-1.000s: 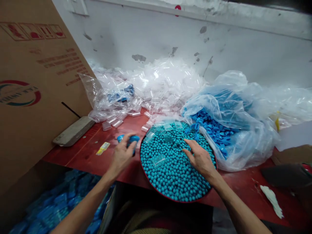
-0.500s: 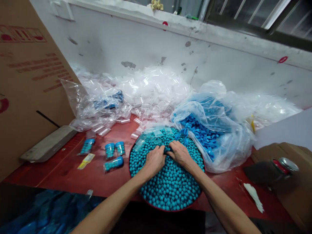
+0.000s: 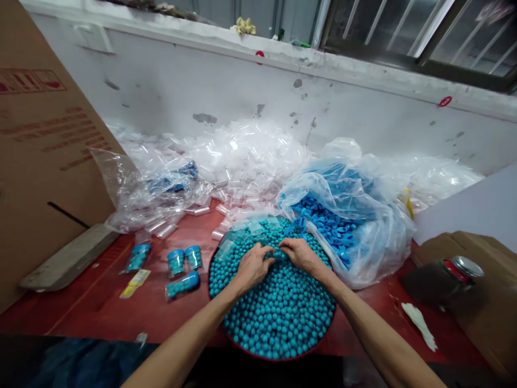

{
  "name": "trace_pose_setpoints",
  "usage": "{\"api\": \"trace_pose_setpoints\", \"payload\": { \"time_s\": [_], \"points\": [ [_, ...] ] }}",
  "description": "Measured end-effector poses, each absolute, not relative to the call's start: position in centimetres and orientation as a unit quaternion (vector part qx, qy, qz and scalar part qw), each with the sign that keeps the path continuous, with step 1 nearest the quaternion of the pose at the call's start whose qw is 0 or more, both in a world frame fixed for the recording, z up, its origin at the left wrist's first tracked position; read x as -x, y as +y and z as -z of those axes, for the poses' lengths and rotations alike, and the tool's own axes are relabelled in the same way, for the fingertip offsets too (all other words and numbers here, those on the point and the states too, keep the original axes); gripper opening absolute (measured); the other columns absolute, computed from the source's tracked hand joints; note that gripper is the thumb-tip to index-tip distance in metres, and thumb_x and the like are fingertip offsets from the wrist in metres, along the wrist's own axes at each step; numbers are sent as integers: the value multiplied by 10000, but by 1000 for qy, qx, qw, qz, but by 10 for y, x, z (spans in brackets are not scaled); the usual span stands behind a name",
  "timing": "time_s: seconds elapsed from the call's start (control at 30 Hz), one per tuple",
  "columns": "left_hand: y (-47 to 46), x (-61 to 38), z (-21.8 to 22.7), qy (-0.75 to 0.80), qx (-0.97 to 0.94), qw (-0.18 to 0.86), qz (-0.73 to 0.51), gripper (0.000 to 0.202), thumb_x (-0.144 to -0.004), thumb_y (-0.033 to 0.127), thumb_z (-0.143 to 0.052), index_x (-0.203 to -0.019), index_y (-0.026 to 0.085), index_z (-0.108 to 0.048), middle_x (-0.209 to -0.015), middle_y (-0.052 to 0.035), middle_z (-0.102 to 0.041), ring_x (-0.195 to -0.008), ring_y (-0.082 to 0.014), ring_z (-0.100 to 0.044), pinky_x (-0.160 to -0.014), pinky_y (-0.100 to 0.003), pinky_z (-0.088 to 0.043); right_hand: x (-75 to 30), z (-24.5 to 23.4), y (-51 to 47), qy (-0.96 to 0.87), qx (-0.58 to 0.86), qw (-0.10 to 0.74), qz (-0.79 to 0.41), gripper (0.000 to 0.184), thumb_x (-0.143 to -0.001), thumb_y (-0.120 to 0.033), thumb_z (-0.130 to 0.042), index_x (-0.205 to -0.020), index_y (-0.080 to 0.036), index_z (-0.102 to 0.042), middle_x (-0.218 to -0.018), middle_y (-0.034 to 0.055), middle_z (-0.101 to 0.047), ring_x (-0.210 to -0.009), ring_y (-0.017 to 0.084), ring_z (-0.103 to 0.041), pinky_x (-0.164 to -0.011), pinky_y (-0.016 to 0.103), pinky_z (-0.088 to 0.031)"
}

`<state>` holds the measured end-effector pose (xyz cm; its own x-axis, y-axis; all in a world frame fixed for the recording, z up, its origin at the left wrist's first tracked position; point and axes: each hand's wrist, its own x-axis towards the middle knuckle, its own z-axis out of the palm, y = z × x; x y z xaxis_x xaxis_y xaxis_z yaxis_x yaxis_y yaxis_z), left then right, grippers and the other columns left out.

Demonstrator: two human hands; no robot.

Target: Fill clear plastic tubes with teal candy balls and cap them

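Note:
A round red-rimmed tub (image 3: pixel 218 323) full of small teal balls (image 3: pixel 278 312) stands in front of me. Over the balls, my left hand (image 3: pixel 254 265) is bent, its thumb and fingertips curled toward each other. Whatever lies between them blends with the balls, and I cannot make it out. Facing it from the right, my right hand (image 3: pixel 301 253) has its fingertips pinched together; what they hold is too small to name. A narrow gap separates the two hands. Clear plastic sleeves (image 3: pixel 226 249) and several blue pieces (image 3: pixel 297 226) lie at the tub's far edge.
Left of the tub are several small blue-topped packs of teal balls (image 3: pixel 175 262) and a yellow-and-white packet (image 3: pixel 135 283). Clear tubes (image 3: pixel 242 167) are heaped along the wall. A plastic bag (image 3: pixel 383 242) of blue pieces sits behind right, near a lidded jar (image 3: pixel 442 277). A carton (image 3: pixel 48 161) stands left.
My hands have parted slightly; before, they met around a dark blue piece that I no longer see between them. The whole view has shifted, with everything a little lower and further left.

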<state>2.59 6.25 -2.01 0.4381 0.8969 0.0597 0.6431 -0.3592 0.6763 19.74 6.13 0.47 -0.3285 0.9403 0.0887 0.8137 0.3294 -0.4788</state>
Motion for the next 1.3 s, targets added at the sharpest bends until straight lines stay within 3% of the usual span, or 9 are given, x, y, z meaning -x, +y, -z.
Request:
{"api": "trace_pose_setpoints", "payload": {
  "time_s": [0.13,0.27,0.33,0.5,0.7,0.93,1.13,1.2,1.3],
  "points": [
    [69,-22,18,431,-705,483,-290,176,-694,283,-516,-825,175,-560,-690,21,-431,-663,-117,-429,-640,-229,-351,-210,-10,81,-793,596,127,1,285,-822,-122,-358,-994,-191,-575,-1128,101,-522,-1038,236,-414,-851,377,-295],
    [72,-15,18,401,-654,574,-286,163,-713,313,-469,-773,162,-455,-637,44,-402,-598,-93,-427,-550,-206,-380,-213,-5,87,-794,601,57,78,287,-823,-96,-333,-883,-174,-603,-1019,110,-573,-1070,252,-380,-903,427,-223],
    [72,-13,20,399,-634,599,-283,207,-723,342,-451,-828,164,-430,-643,46,-409,-586,-94,-446,-507,-201,-390,-210,-2,83,-794,601,69,60,284,-828,-107,-329,-919,-159,-593,-964,113,-592,-1038,243,-417,-913,422,-222],
    [74,-15,25,389,-616,628,-273,278,-696,323,-496,-915,156,-462,-647,45,-437,-533,-77,-440,-430,-170,-356,-198,-1,64,-802,584,114,-58,377,-845,-239,-368,-1205,-141,-421,-1038,97,-589,-930,180,-532,-791,277,-384],
    [73,-10,19,392,-600,645,-264,256,-710,329,-487,-891,151,-449,-675,36,-492,-482,-61,-481,-372,-140,-311,-203,-2,52,-806,550,128,-177,327,-837,-192,-341,-1095,-191,-543,-1013,77,-617,-920,194,-564,-800,316,-416],
    [67,-13,8,405,-584,656,-254,220,-716,311,-477,-871,160,-443,-617,58,-492,-364,-42,-450,-323,-139,-292,-194,2,48,-779,543,281,-138,309,-818,-204,-400,-1105,-163,-509,-1005,93,-582,-946,181,-528,-839,320,-407],
    [62,-3,0,434,-538,677,-253,273,-715,311,-481,-939,163,-429,-664,28,-537,-394,-54,-487,-320,-133,-270,-190,1,32,-781,554,247,-149,308,-834,-192,-332,-1085,-167,-510,-905,85,-560,-820,182,-539,-727,316,-433],
    [61,-2,0,421,-541,683,-251,296,-719,316,-487,-968,169,-425,-690,25,-535,-408,-52,-488,-326,-133,-274,-191,-3,32,-735,576,292,-209,263,-820,-237,-372,-1023,-167,-524,-789,50,-557,-714,160,-539,-672,297,-440],
    [60,-4,3,388,-567,679,-259,302,-727,306,-495,-994,176,-434,-700,34,-508,-455,-52,-492,-362,-137,-314,-185,-10,35,-605,564,360,-432,230,-799,-343,-404,-954,-187,-471,-542,-56,-442,-406,83,-404,-432,225,-404]
  ]
}}
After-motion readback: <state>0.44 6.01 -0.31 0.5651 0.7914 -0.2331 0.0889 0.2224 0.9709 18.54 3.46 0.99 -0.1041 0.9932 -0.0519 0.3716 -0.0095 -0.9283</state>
